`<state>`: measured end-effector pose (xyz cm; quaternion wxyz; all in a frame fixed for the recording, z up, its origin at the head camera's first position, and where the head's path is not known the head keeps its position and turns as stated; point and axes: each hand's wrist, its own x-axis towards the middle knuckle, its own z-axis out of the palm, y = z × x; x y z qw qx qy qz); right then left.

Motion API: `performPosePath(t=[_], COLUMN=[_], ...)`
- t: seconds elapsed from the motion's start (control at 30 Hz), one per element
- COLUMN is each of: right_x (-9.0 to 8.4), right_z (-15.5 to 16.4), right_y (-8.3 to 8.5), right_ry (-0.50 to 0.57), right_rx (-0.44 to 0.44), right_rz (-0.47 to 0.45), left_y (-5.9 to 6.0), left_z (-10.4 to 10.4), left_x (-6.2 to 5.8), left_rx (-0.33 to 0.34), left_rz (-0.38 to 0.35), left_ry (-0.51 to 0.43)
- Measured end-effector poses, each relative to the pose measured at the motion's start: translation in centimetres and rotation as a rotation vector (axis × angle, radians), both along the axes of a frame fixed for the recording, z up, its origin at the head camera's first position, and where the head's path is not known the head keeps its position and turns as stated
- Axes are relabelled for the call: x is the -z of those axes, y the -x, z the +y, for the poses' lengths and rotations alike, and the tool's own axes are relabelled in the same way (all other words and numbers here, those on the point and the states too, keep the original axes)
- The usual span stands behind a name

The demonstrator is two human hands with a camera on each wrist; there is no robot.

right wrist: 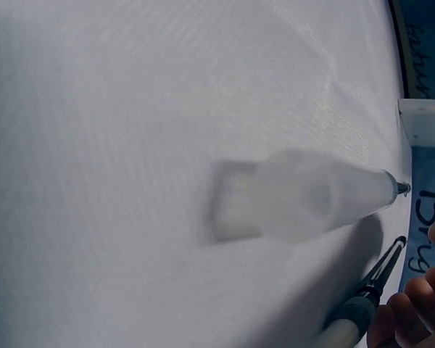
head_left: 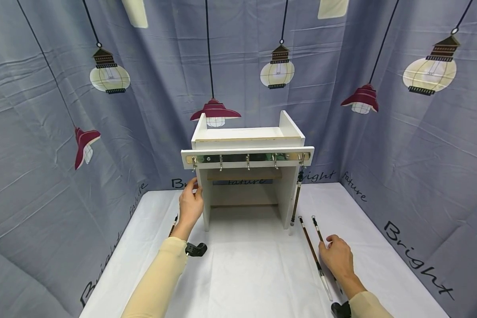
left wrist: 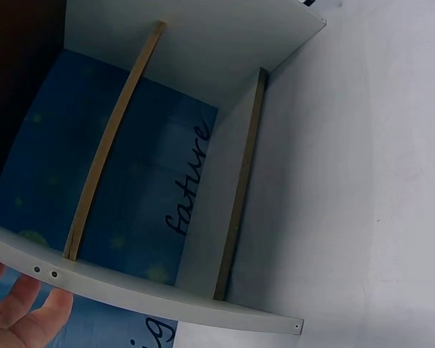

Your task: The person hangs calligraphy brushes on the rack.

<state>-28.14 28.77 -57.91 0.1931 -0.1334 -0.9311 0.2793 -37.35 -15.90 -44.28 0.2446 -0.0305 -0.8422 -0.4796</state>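
Note:
A white open-fronted shelf unit (head_left: 290,176) stands at the back of the white table, with a rail of metal hooks (head_left: 246,158) across its top front. One dark brush (head_left: 297,198) hangs from the rightmost hook. My left hand (head_left: 191,203) rests against the unit's left side panel (left wrist: 130,290), fingers (left wrist: 22,312) fairly straight and thumb at the front edge. Two more brushes lie on the table to the right. My right hand (head_left: 337,260) curls over the right-hand one (head_left: 317,229), fingers (right wrist: 420,297) bent beside its handle (right wrist: 370,290). The other brush (head_left: 312,249) lies just left of that hand.
Blue-grey cloth printed with lamps walls the table on three sides. A thin dark stick (head_left: 172,226) shows behind my left wrist. A blurred whitish object (right wrist: 297,196) lies close to the right wrist camera. White cloth (head_left: 254,265) covers the table in front of the unit.

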Motion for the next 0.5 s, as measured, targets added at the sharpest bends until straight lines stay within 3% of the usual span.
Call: performPosePath(t=[0.5], right_x=[0.59], right_z=[0.48], right_y=[0.40], right_ry=[-0.020], right_rx=[-0.014], right_rz=[-0.024], left_y=[-0.07], left_z=[0.09], left_x=[0.00], left_rx=[0.005], left_rz=[-0.008], left_ry=[-0.017])
